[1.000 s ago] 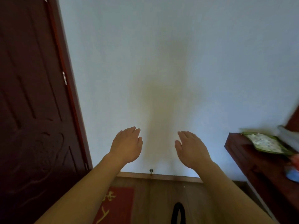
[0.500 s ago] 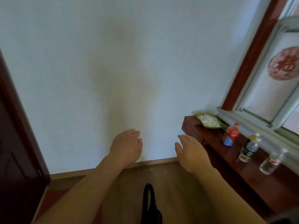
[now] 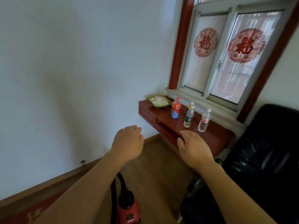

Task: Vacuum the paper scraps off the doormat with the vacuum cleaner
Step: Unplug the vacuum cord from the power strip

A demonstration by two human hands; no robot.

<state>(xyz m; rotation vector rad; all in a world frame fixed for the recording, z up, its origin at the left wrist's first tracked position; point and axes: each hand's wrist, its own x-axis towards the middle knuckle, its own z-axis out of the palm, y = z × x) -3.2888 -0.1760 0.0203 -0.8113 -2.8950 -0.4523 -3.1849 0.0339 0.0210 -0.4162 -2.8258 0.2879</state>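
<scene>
Here both hands, left (image 3: 127, 143) and right (image 3: 195, 147), hover flat-fingered and empty above the red vacuum cleaner (image 3: 127, 209) on the floor (image 3: 155, 172).

Left hand (image 3: 127, 143): centre of the frame, palm down, fingers relaxed and together, holding nothing.
Right hand (image 3: 194, 147): right of centre, level with the left, palm down, fingers loosely extended, empty.
Forearms: bare, rising from the lower edge, converging slightly.

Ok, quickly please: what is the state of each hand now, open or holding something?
Left hand: open, fingers relaxed, holding nothing.
Right hand: open, fingers relaxed, holding nothing.
</scene>
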